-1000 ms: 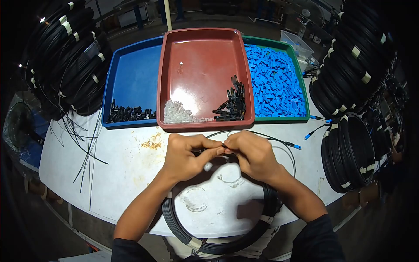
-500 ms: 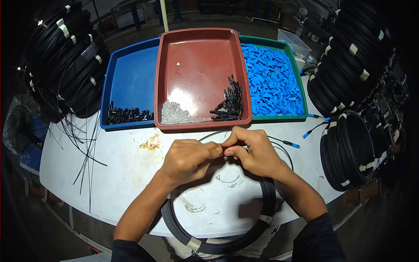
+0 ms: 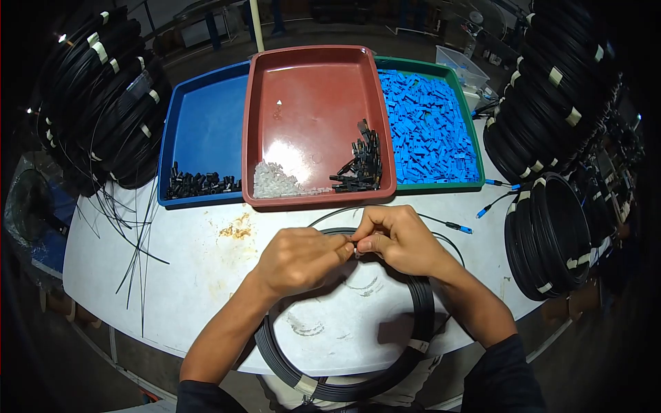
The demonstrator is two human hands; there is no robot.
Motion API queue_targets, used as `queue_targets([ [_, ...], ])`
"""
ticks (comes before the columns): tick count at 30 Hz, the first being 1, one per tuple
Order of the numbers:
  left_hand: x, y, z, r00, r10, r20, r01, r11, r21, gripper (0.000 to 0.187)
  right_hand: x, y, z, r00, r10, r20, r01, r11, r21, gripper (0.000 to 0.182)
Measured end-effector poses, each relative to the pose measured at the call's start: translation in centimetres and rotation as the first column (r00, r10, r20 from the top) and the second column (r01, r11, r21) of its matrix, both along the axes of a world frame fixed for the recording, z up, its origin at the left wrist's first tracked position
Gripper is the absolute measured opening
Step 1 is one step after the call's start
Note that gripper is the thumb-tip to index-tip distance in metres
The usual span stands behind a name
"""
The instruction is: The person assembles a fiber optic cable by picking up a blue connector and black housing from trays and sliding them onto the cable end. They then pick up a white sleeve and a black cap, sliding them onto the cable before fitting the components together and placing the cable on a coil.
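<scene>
My left hand (image 3: pixel 299 260) and my right hand (image 3: pixel 398 242) meet above the far side of a black cable coil (image 3: pixel 344 391). The fingers of both are pinched together around something small, with a pale bit showing between the fingertips; its shape is mostly hidden. Pale tape wraps the coil, which lies at the table's near edge. A thin cable ending in a blue-tipped connector (image 3: pixel 460 228) extends to the right beyond my right hand.
Past my hands stand a blue tray (image 3: pixel 206 124) with black parts, a red tray (image 3: pixel 317 103) with white and black parts, and a green tray (image 3: pixel 475 148) of blue pieces. Cable stacks (image 3: pixel 103 103) (image 3: pixel 551 89) flank the white table (image 3: pixel 186 275); another coil (image 3: pixel 547 237) sits right.
Both hands have shifted slightly downward, still fingertip to fingertip. The pale bit between them now shows, and more of the coil's far side is visible.
</scene>
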State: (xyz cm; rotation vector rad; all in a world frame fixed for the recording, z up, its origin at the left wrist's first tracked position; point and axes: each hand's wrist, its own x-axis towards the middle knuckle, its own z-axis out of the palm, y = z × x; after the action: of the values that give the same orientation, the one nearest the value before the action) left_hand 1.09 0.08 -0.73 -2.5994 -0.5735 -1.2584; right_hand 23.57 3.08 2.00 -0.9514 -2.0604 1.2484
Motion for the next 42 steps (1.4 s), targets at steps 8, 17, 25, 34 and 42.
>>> queue_targets([
  [8,0.4,-0.4,0.0,0.917,0.195,0.347,0.003,0.869,-0.495,0.012,-0.9,-0.5,-1.4,0.999,0.019,-0.051,0.02,0.744,0.668,0.019],
  [17,0.0,-0.3,0.6,0.873,0.313,0.374,-0.001,0.768,-0.641,0.038,0.3,1.4,-2.6,0.991,0.054,-0.125,0.063,0.633,0.772,0.025],
  [25,0.0,-0.2,0.0,0.842,0.303,0.446,0.058,0.771,-0.634,0.039,0.2,1.5,-2.1,0.997,0.058,-0.044,0.005,0.549,0.836,0.037],
  [34,-0.2,-0.4,-0.1,0.854,0.289,0.433,0.021,0.812,-0.583,0.04,0.2,1.0,-2.0,0.998,0.06,0.028,-0.061,0.678,0.733,0.05],
  [42,-0.3,-0.4,-0.4,0.873,0.219,0.437,0.028,0.87,-0.492,0.039,0.2,0.8,-1.5,0.995,0.067,0.074,-0.099,0.692,0.715,0.055],
])
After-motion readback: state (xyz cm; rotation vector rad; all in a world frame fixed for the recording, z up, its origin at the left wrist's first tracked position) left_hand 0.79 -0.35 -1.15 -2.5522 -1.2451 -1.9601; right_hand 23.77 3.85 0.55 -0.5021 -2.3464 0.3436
